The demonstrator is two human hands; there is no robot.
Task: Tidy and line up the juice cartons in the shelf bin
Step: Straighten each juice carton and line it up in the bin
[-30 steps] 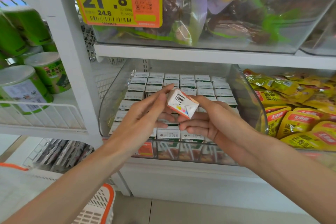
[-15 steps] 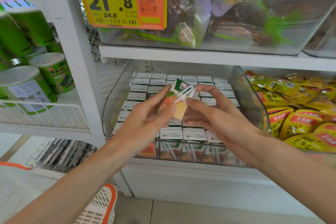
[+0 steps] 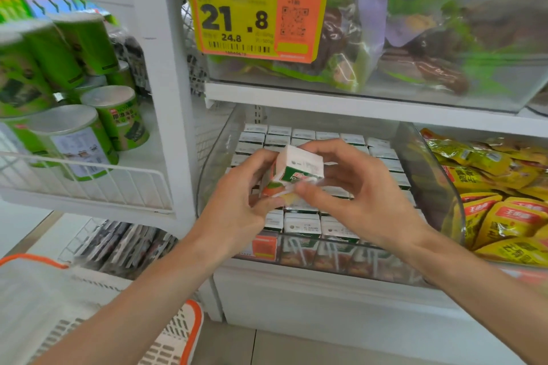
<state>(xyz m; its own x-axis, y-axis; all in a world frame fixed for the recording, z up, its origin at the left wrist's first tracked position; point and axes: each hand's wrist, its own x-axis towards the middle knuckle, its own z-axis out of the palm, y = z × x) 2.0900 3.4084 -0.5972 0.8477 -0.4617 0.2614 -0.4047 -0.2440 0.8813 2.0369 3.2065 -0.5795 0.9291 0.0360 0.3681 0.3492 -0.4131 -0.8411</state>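
1. White shelving (image 3: 358,105) framed the scene, and a clear plastic shelf bin (image 3: 211,178) sat on its lower level.
2. Rows of juice cartons (image 3: 302,224) stood packed in the bin, white tops up – most rows looked even, though the hands hid the middle ones.
3. Above, a second clear bin (image 3: 462,80) held bagged goods, with a yellow and orange price tag (image 3: 252,12) hanging at its front.
4. Green cans (image 3: 74,139) lay on a wire shelf to the left; yellow packets (image 3: 504,216) filled the neighbouring bin on the right.
5. A white basket (image 3: 185,332) with an orange rim sat low at the left.
6. One carton (image 3: 299,164) was held tilted above the middle rows, apart from them – its white top faced the camera.
7. The left hand (image 3: 237,210) gripped the carton's lower left side with curled fingers.
8. The right hand (image 3: 364,192) pinched it from the right, thumb on the near face and fingers curled over the top.
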